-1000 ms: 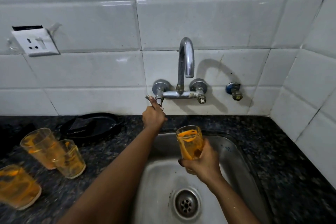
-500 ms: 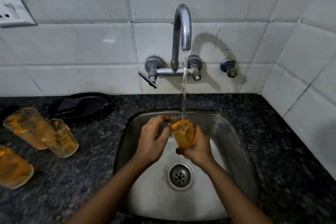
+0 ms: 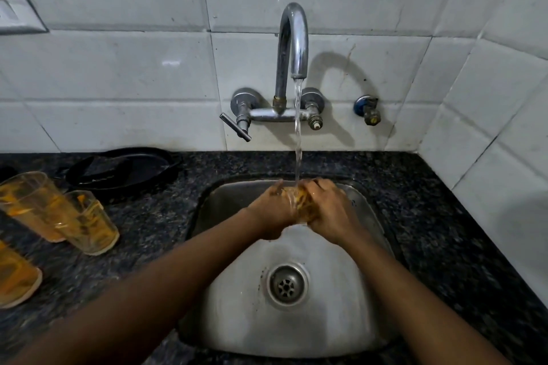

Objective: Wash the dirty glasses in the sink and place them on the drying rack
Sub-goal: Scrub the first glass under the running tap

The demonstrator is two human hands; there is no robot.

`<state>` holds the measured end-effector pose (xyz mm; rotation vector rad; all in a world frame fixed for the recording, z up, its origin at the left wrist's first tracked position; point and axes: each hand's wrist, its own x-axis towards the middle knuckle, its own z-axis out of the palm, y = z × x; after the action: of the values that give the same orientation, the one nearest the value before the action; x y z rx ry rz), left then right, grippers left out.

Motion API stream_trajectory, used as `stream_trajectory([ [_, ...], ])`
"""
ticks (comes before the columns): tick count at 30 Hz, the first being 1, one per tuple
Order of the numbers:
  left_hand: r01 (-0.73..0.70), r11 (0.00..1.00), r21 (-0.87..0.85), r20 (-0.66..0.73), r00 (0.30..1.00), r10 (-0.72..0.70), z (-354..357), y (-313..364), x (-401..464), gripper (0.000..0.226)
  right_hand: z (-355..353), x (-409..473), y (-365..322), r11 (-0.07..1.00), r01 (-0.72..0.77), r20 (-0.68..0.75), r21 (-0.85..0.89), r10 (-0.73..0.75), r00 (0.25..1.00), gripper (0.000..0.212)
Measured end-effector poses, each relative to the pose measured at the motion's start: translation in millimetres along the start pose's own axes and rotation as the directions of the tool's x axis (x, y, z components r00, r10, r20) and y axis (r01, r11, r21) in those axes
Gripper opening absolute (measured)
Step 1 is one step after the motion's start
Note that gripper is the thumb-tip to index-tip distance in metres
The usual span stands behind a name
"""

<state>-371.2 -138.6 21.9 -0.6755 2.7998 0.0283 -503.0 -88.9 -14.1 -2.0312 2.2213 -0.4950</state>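
Head view: both hands meet over the back half of the steel sink (image 3: 367,299), under the running water (image 3: 297,139) from the wall tap (image 3: 292,38). Left hand (image 3: 271,210) has its fingers curled round the left side of a glass (image 3: 301,201); right hand (image 3: 329,210) has fingers (image 3: 318,187) wrapped over the top & right side, so both are clamped on that one glass. Fingertips mostly hidden by motion blur and water, can't tell exact finger spread. The glass sits between the two palms, above the basin and not touching the bottom. Only a narrow strip of it shows: clear w/ orange-yellow smears, wet, stream landing right at its top edge. Whether it's upright or tilted can't be told.

Drain (image 3: 286,284) is nearer the camera than the hands, w/ dark specks on the basin beside it. Tap lever (image 3: 235,127) sticks out left & down.

On the dark speckled counter (image 3: 444,231), left of the sink: three more dirty glasses w/ orange residue. A tall one (image 3: 28,204) leans toward the left, a shorter one (image 3: 89,222) just beside it on its right, touching or nearly so, and a third (image 3: 14,278) cut off at the frame edge. A black pan-like dish (image 3: 124,169) lies behind them by the wall.
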Motion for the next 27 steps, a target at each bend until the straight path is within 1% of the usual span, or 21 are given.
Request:
stream_trajectory([
  [1, 0.086, 0.930, -0.356, 0.050, 0.996, -0.073, -2.3, 1.4, -1.6, 0.053, 0.9, -0.3, 2.6, 1.000, 0.001, 0.000, 0.017, -0.001, 1.000, 0.072],
  [2, 0.150, 0.708, -0.690, 0.141, 0.987, -0.071, -5.0, 0.9, -2.4, 0.053, 0.0, -1.8, 3.4, 0.999, -0.004, -0.006, 0.052, 0.005, 1.000, 0.073],
  [3, 0.156, 0.441, -0.884, 0.161, 0.987, -0.025, -7.2, -0.7, -4.4, 0.053, -1.3, -3.5, 4.2, 0.995, -0.020, -0.021, 0.093, 0.022, 1.000, 0.073],
  [4, 0.127, 0.201, -0.971, 0.127, 0.992, -0.013, -6.0, -4.7, -4.9, 0.052, -3.4, -5.4, 4.5, 0.993, -0.044, -0.040, 0.108, 0.048, 0.998, 0.071],
  [6, 0.054, -0.237, -0.970, 0.075, 0.994, -0.080, -4.6, -11.5, -5.0, 0.036, -8.3, -8.4, 3.1, 0.995, -0.095, -0.071, 0.004, 0.095, 0.993, 0.061],
  [7, 0.037, -0.396, -0.918, 0.095, 0.987, -0.128, -3.8, -12.2, -3.4, 0.024, -11.9, -8.6, 1.1, 0.988, -0.129, -0.092, -0.087, 0.121, 0.988, 0.057],
  [8, 0.018, -0.475, -0.880, 0.120, 0.975, -0.187, -3.8, -11.4, -1.2, 0.019, -15.4, -8.7, -2.6, 0.970, -0.170, -0.109, -0.173, 0.152, 0.982, 0.054],
  [11, -0.004, -0.453, -0.891, 0.195, 0.900, -0.391, -2.7, 1.8, 9.1, 0.026, -18.2, -11.6, -20.9, 0.916, -0.217, -0.097, -0.338, 0.195, 0.976, 0.065],
  [12, -0.013, -0.418, -0.908, 0.213, 0.845, -0.489, -2.7, 8.4, 13.3, 0.027, -17.6, -15.2, -28.7, 0.906, -0.190, -0.083, -0.377, 0.171, 0.982, 0.070],
  [14, -0.026, -0.328, -0.944, 0.227, 0.669, -0.708, 5.1, 17.2, 22.7, 0.033, -11.6, -24.2, -41.3, 0.887, -0.101, -0.104, -0.451, 0.060, 0.993, 0.079],
  [15, -0.047, -0.268, -0.962, 0.191, 0.585, -0.788, 6.9, 20.5, 23.5, 0.035, -9.6, -28.4, -44.8, 0.885, -0.067, -0.108, -0.460, 0.019, 0.994, 0.082],
  [16, -0.068, -0.214, -0.974, 0.143, 0.545, -0.826, 7.1, 22.4, 21.7, 0.035, -8.7, -30.8, -44.8, 0.902, -0.046, -0.077, -0.430, 0.014, 0.997, 0.085],
  [18, -0.119, -0.160, -0.980, 0.065, 0.568, -0.821, 8.3, 21.5, 18.6, 0.031, -12.6, -30.8, -37.8, 0.981, -0.064, 0.049, -0.186, 0.075, 0.996, 0.088],
  [19, -0.158, -0.168, -0.973, 0.041, 0.597, -0.801, 9.1, 20.8, 16.6, 0.031, -17.7, -29.5, -31.7, 0.988, -0.136, 0.161, 0.076, 0.123, 0.979, 0.085],
  [20, -0.200, -0.189, -0.961, 0.021, 0.631, -0.776, 11.6, 19.1, 15.9, 0.032, -25.2, -28.3, -26.1, 0.894, -0.239, 0.275, 0.379, 0.137, 0.951, 0.078],
  [21, -0.251, -0.214, -0.944, -0.008, 0.664, -0.747, 11.9, 18.4, 13.9, 0.035, -28.3, -29.0, -19.4, 0.705, -0.359, 0.398, 0.612, 0.117, 0.910, 0.068],
  [22, -0.301, -0.228, -0.926, -0.047, 0.690, -0.722, 12.5, 17.0, 13.4, 0.038, -30.9, -30.6, -14.4, 0.515, -0.448, 0.483, 0.731, 0.074, 0.873, 0.059],
  [23, -0.333, -0.240, -0.912, -0.077, 0.713, -0.697, 13.0, 15.1, 13.8, 0.040, -30.8, -30.8, -10.3, 0.404, -0.491, 0.518, 0.772, 0.047, 0.854, 0.051],
  [25, -0.318, -0.247, -0.915, -0.068, 0.726, -0.685, 14.0, 10.9, 18.4, 0.039, -29.8, -28.6, -9.3, 0.355, -0.523, 0.527, 0.775, 0.095, 0.845, 0.044],
  [26, -0.280, -0.226, -0.933, -0.048, 0.718, -0.694, 13.9, 9.3, 21.5, 0.036, -29.1, -27.8, -14.3, 0.421, -0.517, 0.496, 0.746, 0.168, 0.852, 0.045],
  [27, -0.217, -0.196, -0.956, -0.014, 0.702, -0.712, 12.3, 8.9, 25.2, 0.033, -28.2, -26.8, -20.6, 0.585, -0.487, 0.423, 0.649, 0.254, 0.870, 0.048],
])
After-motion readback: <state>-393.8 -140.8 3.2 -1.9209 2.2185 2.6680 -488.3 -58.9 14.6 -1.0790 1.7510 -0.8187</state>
